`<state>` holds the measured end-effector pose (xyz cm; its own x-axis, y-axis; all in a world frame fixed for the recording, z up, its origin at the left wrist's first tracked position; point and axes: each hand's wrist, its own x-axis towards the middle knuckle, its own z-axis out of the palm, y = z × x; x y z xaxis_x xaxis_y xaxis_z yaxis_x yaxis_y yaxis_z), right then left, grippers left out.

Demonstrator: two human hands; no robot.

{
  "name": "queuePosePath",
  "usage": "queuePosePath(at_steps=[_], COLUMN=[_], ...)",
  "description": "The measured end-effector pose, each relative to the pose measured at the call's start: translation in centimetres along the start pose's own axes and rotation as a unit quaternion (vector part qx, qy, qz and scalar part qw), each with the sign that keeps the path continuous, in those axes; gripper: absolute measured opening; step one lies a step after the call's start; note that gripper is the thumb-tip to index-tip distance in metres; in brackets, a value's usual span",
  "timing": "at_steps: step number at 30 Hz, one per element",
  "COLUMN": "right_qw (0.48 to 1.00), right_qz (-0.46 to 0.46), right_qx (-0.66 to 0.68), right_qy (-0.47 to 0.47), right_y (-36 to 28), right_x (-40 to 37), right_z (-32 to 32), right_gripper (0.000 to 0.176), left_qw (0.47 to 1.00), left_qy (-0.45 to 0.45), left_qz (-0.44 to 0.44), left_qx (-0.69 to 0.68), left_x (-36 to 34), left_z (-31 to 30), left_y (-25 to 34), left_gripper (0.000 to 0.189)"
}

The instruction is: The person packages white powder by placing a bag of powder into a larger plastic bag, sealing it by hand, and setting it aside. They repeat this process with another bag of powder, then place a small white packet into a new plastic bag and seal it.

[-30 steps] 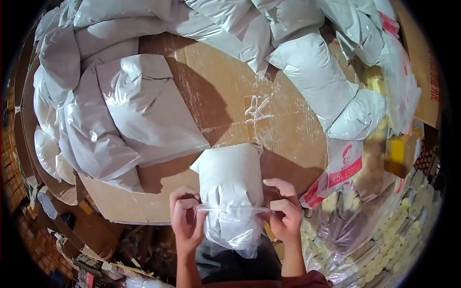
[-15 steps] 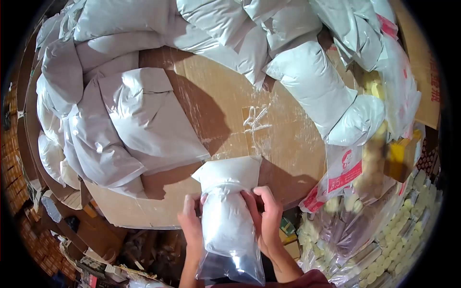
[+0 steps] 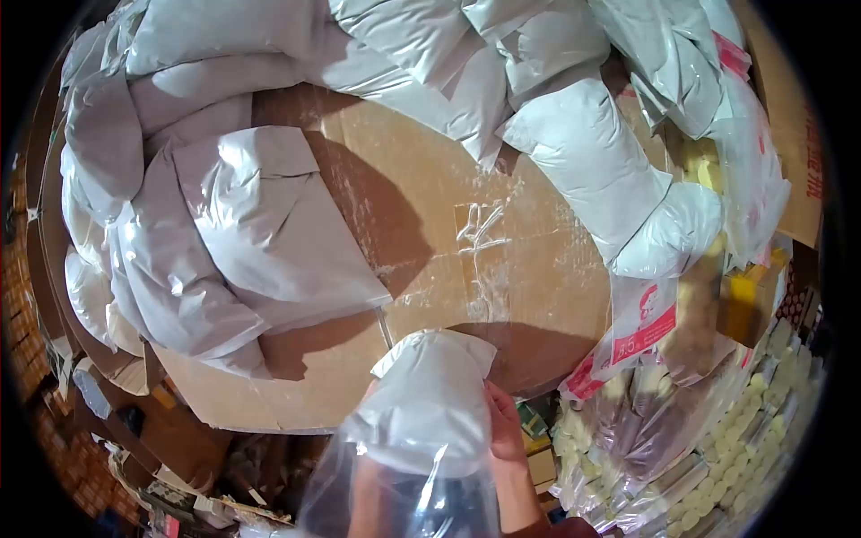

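The powder pouch (image 3: 429, 394) sits at 6 o'clock, half inside a clear bag (image 3: 448, 507). It looks soft, saggy and fairly heavy, with slick film, so it is best cupped around the middle. The right hand (image 3: 504, 430) curls, pressed on its right flank. The left hand (image 3: 368, 471) (mostly behind film) hides its grip, so I cannot tell. 1 pouch, 1 clear bag, and at least 10 filled bags (image 3: 242, 215) are piled from 7 to 3 o'clock.

Bare cardboard (image 3: 448, 206) is lying open at the centre, giving clear passage straight ahead of the held bag (image 3: 426, 394). White filled bags (image 3: 224, 233) are crowding its left, far and right sides. Clear packs of yellow pieces (image 3: 682, 439) are blocking the near right.
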<state>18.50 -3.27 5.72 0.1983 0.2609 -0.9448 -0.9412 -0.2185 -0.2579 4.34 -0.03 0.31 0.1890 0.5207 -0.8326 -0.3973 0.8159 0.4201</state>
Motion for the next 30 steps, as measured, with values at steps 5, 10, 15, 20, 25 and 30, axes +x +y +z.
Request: queuePosePath(at_steps=[5,10,15,20,25,30], right_qw=[0.955,0.804,0.899,0.862,0.886,0.771], right_qz=[-0.139,-0.395,-0.284,-0.226,-0.140,-0.227], right_qx=[-0.241,-0.444,-0.333,-0.448,-0.416,-0.476], right_qy=[-0.101,0.017,0.013,-0.069,-0.151,-0.357], right_y=[0.1,0.7,3.1,2.8,3.1,-1.9], right_x=[0.3,-0.1,0.4,1.3,1.0,0.7], right_z=[-3.1,-2.6,-6.7,-10.6,-9.9,-7.7], right_gripper=[0.006,0.006,0.003,0.001,0.006,0.017], left_qw=[0.994,0.987,0.959,0.955,0.978,0.835], left_qy=[-0.059,-0.044,-0.142,-0.123,-0.095,-0.358], left_qz=[0.042,-0.037,-0.123,-0.019,-0.027,0.075], left_qx=[0.078,0.153,0.214,0.269,0.183,0.412], left_x=[1.5,-0.2,-0.9,-3.1,-3.9,-4.2], left_z=[-6.7,0.4,-3.7,-4.2,-8.2,-6.9], left_y=[-1.9,4.1,3.0,1.1,-0.7,6.1], left_gripper=[0.013,0.008,0.008,0.008,0.006,0.004])
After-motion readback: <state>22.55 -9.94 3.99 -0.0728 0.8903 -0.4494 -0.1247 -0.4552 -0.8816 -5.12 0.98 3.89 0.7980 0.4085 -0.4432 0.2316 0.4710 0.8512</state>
